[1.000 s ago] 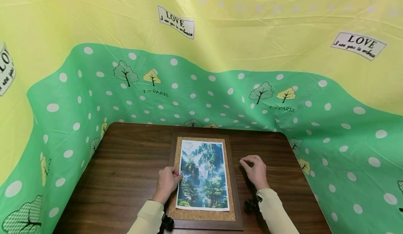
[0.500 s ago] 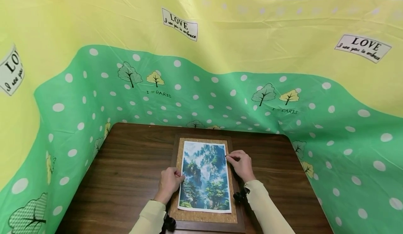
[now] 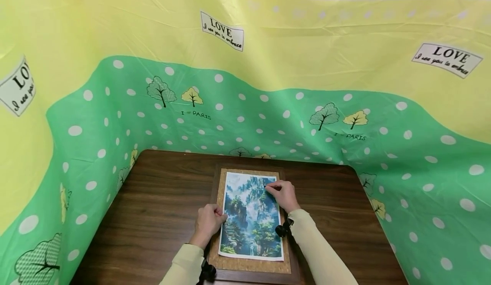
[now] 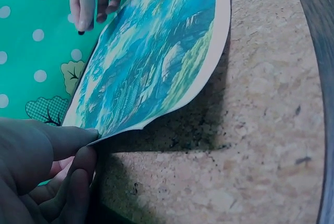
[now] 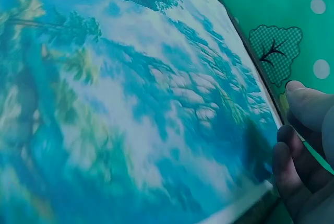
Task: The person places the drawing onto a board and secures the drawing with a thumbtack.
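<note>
A printed landscape picture (image 3: pixel 251 229) of misty cliffs lies on a framed cork board (image 3: pixel 261 266). With thumb and finger, my left hand (image 3: pixel 208 222) pinches the picture's left edge. In the left wrist view, the paper (image 4: pixel 151 67) bows up off the cork beside that pinch. My right hand (image 3: pixel 284 194) is over the picture's upper right part, thumb and fingertip together on a small black object (image 4: pixel 81 32). Only a dark speck of it shows, too small to tell its kind. The right wrist view shows the right hand's curled fingers (image 5: pixel 292 166) near the picture's edge.
The board's dark wooden frame (image 3: pixel 253 275) rests on a brown wood-grain table (image 3: pixel 161 200). A green and yellow printed curtain (image 3: pixel 245 119) hangs round the table's back and sides. Each wrist wears a small black camera, such as the right one (image 3: pixel 281 230).
My right hand has moved left from the table beside the board to over the picture's upper part, carrying the small black object. The left hand keeps pinching the picture's left edge.
</note>
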The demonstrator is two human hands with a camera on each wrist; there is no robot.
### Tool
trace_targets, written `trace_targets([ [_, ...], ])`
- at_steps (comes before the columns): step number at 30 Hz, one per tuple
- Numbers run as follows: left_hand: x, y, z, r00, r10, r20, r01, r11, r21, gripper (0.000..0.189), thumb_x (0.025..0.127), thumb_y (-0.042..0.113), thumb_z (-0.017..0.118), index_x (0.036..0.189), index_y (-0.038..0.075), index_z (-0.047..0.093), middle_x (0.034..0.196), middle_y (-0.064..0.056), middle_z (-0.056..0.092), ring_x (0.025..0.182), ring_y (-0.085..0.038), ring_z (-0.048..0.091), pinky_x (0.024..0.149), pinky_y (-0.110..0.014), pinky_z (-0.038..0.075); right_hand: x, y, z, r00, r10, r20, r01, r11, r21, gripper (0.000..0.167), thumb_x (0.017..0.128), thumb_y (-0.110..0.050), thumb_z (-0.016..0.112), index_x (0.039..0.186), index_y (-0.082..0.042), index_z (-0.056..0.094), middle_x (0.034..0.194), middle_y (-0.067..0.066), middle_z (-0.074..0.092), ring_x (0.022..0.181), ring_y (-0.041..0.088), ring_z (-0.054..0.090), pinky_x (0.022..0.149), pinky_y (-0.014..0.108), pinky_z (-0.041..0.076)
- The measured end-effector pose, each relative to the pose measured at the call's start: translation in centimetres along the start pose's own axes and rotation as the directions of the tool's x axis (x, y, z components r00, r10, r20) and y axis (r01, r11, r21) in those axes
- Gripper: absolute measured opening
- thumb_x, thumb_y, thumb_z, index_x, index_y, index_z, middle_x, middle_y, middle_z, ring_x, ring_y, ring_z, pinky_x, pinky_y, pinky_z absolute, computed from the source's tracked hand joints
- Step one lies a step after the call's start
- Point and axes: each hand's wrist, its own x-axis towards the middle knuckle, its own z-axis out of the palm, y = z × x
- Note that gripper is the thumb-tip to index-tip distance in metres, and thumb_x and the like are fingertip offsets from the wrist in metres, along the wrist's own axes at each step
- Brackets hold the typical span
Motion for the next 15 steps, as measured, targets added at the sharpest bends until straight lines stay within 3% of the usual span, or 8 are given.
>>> trace_targets([
  [7, 0.0, -0.1, 0.0, 1.0, -0.011, 0.011, 0.011, 1.0, 0.007, 0.033, 0.085, 0.016, 0.089, 0.068, 0.016, 0.06, 0.06, 0.007, 0.054, 0.054, -0.011, 0.049, 0.053, -0.03, 0.04, 1.0, 0.3, 1.6, 0.999, 0.018, 0.037, -0.019, 0.999, 0.041, 0.012, 0.096, -0.012, 0.079, 0.104, -0.006, 0.083, 0.111, 0.011, 0.078, 0.103, 0.031, 0.072, 0.091, 0.051, 0.057],
  [15, 0.2, -0.3, 0.1, 1.0, 0.002, 0.003, -0.002, 1.0, 0.002, 0.033, 0.085, 0.017, 0.089, 0.069, 0.016, 0.061, 0.061, 0.007, 0.055, 0.054, -0.011, 0.049, 0.052, -0.03, 0.04, 2.3, 0.6, 2.3, 1.0, -0.005, 0.023, 0.003, 0.997, 0.08, 0.009, 0.095, -0.011, 0.079, 0.1, -0.005, 0.084, 0.106, 0.014, 0.079, 0.076, 0.024, 0.072, 0.083, 0.051, 0.059],
])
